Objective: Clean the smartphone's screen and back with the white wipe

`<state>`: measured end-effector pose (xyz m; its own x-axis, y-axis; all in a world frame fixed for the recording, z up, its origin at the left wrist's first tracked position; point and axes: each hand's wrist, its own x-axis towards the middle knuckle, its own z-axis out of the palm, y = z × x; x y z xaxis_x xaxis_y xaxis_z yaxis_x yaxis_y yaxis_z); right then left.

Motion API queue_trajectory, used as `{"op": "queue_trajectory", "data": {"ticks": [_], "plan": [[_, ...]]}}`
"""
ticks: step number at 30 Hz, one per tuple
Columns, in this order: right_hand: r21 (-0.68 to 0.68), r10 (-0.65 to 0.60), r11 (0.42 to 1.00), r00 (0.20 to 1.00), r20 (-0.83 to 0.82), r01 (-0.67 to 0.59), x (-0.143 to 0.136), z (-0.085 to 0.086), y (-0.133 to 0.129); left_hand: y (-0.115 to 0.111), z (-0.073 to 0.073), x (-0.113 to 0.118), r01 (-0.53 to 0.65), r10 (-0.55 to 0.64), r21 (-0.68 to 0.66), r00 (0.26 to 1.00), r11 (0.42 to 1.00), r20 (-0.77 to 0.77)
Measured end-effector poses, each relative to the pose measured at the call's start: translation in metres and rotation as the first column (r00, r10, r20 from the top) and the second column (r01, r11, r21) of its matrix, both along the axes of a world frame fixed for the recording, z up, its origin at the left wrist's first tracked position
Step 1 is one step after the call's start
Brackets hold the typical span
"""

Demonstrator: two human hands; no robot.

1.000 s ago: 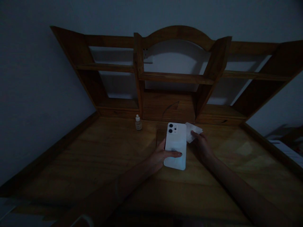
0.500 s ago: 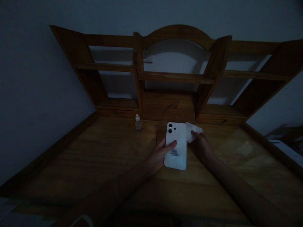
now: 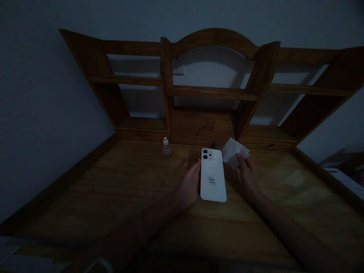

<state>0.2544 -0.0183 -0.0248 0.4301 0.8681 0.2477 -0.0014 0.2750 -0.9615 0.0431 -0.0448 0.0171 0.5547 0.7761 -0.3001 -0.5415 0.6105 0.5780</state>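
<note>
The left hand (image 3: 191,182) grips a white phone (image 3: 213,167) by its left long side. The phone is just to the right of this hand, and its back faces up at the person. Its long way runs away from the person, with the camera end far off and the plain end close by. It leans just a tiny bit. The round camera lenses (image 3: 205,154) are in the far left corner, up past the left hand's fingertips.

The right hand (image 3: 247,172) pinches a folded white sheet (image 3: 233,151) that looks thin, like a tissue. The sheet pokes out ahead of the right hand and to its left, so its edge is just beside the phone's right long side, near the camera end. The left hand is the nearer one, as it touches the phone. The right hand is apart from the phone, with the sheet filling part of the gap.

A small sticker (image 3: 212,180) is on the phone's back, to the right of the left hand. It has tiny dark lines of print. The room is dim and the print is very small, so I can't tell what it says, and I see no brand name I can read.

A little bottle (image 3: 166,148) with a white cap stands on the wooden desk (image 3: 127,182), past the left hand and to its left. Far beyond both hands is a wooden shelf (image 3: 210,92).
</note>
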Motion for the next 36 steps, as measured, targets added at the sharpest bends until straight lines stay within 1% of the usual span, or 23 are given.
{"op": "queue_trajectory", "data": {"ticks": [2, 3, 4, 6, 8, 10, 11, 13, 14, 17, 21, 23, 25, 27, 31, 33, 36], "plan": [[-0.002, -0.065, 0.998, 0.994, 0.093, 0.065, -0.003, 0.004, -0.004, 0.000, -0.002, 0.000, 0.001, -0.001, 0.006, 1.000, 1.000, -0.007], [-0.001, -0.073, 0.997, 0.990, 0.124, 0.074, -0.005, 0.005, -0.006, 0.000, -0.003, -0.001, 0.001, -0.001, 0.009, 1.000, 1.000, -0.007], [0.002, -0.054, 0.999, 0.988, 0.142, 0.054, -0.007, 0.006, -0.009, 0.001, -0.005, -0.001, 0.001, -0.001, 0.017, 1.000, 1.000, -0.001], [0.008, 0.018, 1.000, 0.978, 0.210, -0.021, -0.011, 0.007, -0.013, 0.001, -0.009, 0.000, 0.010, -0.011, 0.042, 1.000, 0.999, 0.014], [0.016, 0.129, 0.990, 0.945, 0.301, -0.141, -0.014, 0.008, -0.017, 0.002, -0.012, 0.000, 0.022, -0.024, 0.067, 0.999, 0.998, 0.028], [0.037, 0.233, 0.963, 0.893, 0.385, -0.267, -0.016, 0.011, -0.020, 0.003, -0.013, 0.001, 0.026, -0.029, 0.088, 0.999, 0.996, 0.038], [0.050, 0.266, 0.948, 0.869, 0.418, -0.314, -0.016, 0.012, -0.020, 0.004, -0.013, 0.002, 0.024, -0.029, 0.096, 0.999, 0.995, 0.041], [0.076, 0.296, 0.923, 0.822, 0.486, -0.378, -0.016, 0.015, -0.021, 0.004, -0.012, 0.003, 0.022, -0.026, 0.108, 0.999, 0.994, 0.039], [0.090, 0.293, 0.915, 0.801, 0.523, -0.393, -0.016, 0.017, -0.020, 0.004, -0.010, 0.004, 0.022, -0.026, 0.111, 0.999, 0.994, 0.036], [0.135, 0.237, 0.910, 0.759, 0.606, -0.392, -0.015, 0.021, -0.021, 0.003, -0.006, 0.005, 0.008, -0.009, 0.103, 1.000, 0.995, 0.005], [0.162, 0.190, 0.916, 0.754, 0.629, -0.366, -0.016, 0.023, -0.022, 0.000, -0.001, 0.006, -0.010, 0.014, 0.073, 0.998, 0.997, -0.059], [0.162, 0.185, 0.920, 0.759, 0.625, -0.358, -0.017, 0.023, -0.023, 0.000, -0.001, 0.005, -0.016, 0.020, 0.076, 0.998, 0.997, -0.058], [0.167, 0.183, 0.922, 0.773, 0.608, -0.350, -0.018, 0.023, -0.023, 0.001, -0.004, 0.005, -0.022, 0.025, 0.080, 0.999, 0.997, -0.037], [0.170, 0.188, 0.921, 0.784, 0.591, -0.350, -0.019, 0.023, -0.024, 0.002, -0.008, 0.005, -0.009, 0.008, 0.075, 1.000, 0.997, 0.016], [0.153, 0.210, 0.920, 0.782, 0.587, -0.361, -0.021, 0.023, -0.024, 0.003, -0.013, 0.003, 0.104, -0.108, 0.028, 0.981, 0.994, 0.164], [0.135, 0.223, 0.921, 0.778, 0.587, -0.366, -0.020, 0.022, -0.024, 0.003, -0.011, 0.002, 0.116, -0.115, 0.002, 0.978, 0.993, 0.173], [0.123, 0.235, 0.919, 0.770, 0.593, -0.375, -0.019, 0.022, -0.023, 0.002, -0.007, 0.002, 0.089, -0.086, -0.018, 0.986, 0.996, 0.143]]}}
